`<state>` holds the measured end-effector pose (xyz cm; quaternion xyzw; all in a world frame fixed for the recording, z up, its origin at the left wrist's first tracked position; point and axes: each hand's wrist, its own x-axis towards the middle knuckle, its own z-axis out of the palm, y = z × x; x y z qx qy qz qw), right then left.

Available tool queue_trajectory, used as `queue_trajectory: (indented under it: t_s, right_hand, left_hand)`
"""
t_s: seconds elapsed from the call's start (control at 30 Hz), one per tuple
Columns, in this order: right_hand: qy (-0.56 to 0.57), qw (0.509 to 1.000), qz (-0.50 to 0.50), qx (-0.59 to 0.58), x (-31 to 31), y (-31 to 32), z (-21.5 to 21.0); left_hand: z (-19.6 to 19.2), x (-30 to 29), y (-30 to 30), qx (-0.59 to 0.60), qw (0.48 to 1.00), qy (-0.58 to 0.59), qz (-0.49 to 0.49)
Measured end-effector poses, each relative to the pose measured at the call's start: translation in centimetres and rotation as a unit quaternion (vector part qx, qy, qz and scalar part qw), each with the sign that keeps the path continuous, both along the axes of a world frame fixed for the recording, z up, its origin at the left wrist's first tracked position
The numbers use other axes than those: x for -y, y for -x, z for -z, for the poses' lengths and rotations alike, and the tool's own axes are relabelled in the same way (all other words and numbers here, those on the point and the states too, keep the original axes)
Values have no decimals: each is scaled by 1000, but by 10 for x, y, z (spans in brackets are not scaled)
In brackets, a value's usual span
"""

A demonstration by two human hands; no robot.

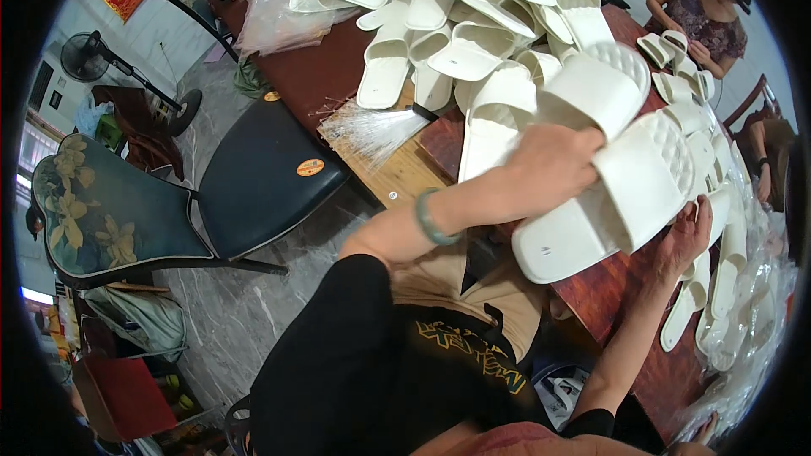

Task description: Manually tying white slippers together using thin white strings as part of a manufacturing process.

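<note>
Nearest, the left hand [549, 165] has its grip closed on a white slipper [600, 203] above the desk [329, 67] edge, the right hand [686, 232] open-palmed beneath it, with a big unsorted slipper pile [473, 34] seemingly left and bagged pairs [743, 304] apparently done
</note>
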<state>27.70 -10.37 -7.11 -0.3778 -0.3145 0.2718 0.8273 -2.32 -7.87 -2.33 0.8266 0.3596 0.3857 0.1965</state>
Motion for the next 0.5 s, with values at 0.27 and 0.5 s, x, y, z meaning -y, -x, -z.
queue_trajectory:
  t_s: [0.27,0.5]
  right_hand:
    - [103,994,-16,46,-8,35,25]
    - [189,968,-112,121,0,64,33]
  left_hand:
    - [-17,-56,187,170,971,114,-126]
    - [-20,-263,307,38,967,158,-195]
